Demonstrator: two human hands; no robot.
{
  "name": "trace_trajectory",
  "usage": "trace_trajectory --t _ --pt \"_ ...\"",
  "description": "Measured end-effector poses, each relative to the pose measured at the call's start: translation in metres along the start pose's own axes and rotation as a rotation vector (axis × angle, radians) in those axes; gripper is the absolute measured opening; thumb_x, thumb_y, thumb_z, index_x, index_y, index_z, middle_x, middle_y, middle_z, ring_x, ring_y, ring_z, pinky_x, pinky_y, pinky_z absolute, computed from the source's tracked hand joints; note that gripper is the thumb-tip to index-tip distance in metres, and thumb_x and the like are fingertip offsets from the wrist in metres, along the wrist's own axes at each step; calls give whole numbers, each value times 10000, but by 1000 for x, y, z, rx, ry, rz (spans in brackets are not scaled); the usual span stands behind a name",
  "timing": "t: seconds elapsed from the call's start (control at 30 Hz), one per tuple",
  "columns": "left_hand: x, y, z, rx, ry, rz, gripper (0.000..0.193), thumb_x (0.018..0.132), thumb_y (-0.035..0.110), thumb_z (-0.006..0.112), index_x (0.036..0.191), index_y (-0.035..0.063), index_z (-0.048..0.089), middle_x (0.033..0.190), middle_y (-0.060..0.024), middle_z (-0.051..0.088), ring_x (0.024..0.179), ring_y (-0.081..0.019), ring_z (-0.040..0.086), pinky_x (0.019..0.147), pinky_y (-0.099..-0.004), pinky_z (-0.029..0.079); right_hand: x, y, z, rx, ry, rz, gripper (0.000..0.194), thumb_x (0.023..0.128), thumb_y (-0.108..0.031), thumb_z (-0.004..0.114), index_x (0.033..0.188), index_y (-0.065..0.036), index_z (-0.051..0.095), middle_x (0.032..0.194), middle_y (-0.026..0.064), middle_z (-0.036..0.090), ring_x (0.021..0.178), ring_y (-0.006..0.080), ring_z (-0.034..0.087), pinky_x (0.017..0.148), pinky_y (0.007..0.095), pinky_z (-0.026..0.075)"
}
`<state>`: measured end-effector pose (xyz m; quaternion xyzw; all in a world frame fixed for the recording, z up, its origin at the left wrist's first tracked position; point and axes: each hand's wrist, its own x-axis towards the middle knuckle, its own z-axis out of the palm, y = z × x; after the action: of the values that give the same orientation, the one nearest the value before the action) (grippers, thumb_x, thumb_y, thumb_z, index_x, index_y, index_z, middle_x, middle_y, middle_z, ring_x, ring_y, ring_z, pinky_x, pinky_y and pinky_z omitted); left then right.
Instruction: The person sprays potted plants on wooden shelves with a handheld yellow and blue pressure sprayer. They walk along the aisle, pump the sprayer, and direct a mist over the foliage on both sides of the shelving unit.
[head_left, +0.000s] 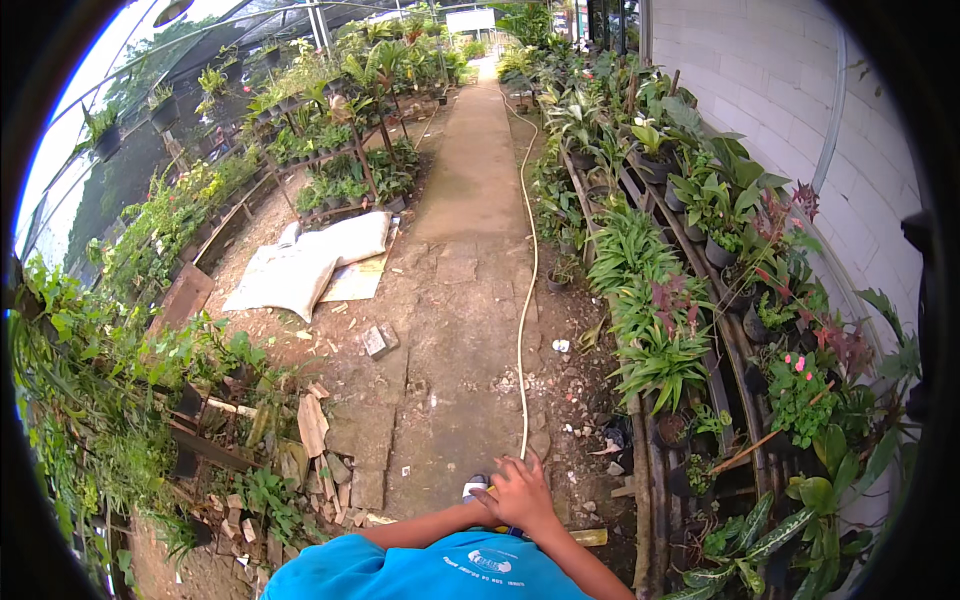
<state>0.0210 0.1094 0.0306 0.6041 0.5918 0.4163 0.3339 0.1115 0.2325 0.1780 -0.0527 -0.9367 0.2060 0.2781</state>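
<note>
My right hand (521, 493) is in front of my blue shirt (427, 570), its back upward and fingers loosely spread. It holds nothing that I can see. My left forearm (435, 522) crosses low from the left; its hand is mostly hidden behind the right one. Whether the left hand holds anything is not visible. A pale garden hose (523, 352) runs along the path toward me and passes out of sight behind my right fingers. Just beyond the hands shows the front of a sandal (475, 487) on one foot.
A worn concrete path (480, 150) leads away between plants. White sacks (289, 270) and a paving block (380, 340) lie left; broken wood and rubble (330, 465) are nearer. Wooden racks of potted plants (660, 315) line the right, before a block wall (765, 67).
</note>
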Motion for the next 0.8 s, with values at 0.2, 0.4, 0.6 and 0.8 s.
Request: trace_trajectory --t 0.2,0.4,0.6,0.8 --pt "13 -55 -127 189 48 -107 750 742 245 902 1373 11 571 1309 -257 646 1217 -458 626 1016 -486 527 42 50 124 1164 -30 397 711 1066 -645 495 841 3 683 850 142 719 836 238 715 850 369 559" --pt "19 -80 -228 212 60 -210 707 775 247 865 1347 -15 542 1216 -284 682 1165 -471 658 1003 -520 538 189 15 47 1349 -238 277 848 1071 -736 337 751 -11 637 670 116 626 684 210 669 730 350 523" --pt "35 -97 -274 167 -24 -231 687 793 235 873 1352 -8 554 1214 -292 687 1181 -501 646 1022 -535 531 284 -20 -20 45 157 119 778 1014 -778 383 984 -98 759 1083 71 702 1148 307 642 1163 603 308" --pt "51 -130 -298 89 16 -103 675 779 243 886 1323 -8 574 1229 -301 686 1205 -476 652 1038 -522 529 272 46 199 73 23 219 473 1040 -494 586 1080 -45 731 1156 124 708 1180 333 605 1158 581 334"
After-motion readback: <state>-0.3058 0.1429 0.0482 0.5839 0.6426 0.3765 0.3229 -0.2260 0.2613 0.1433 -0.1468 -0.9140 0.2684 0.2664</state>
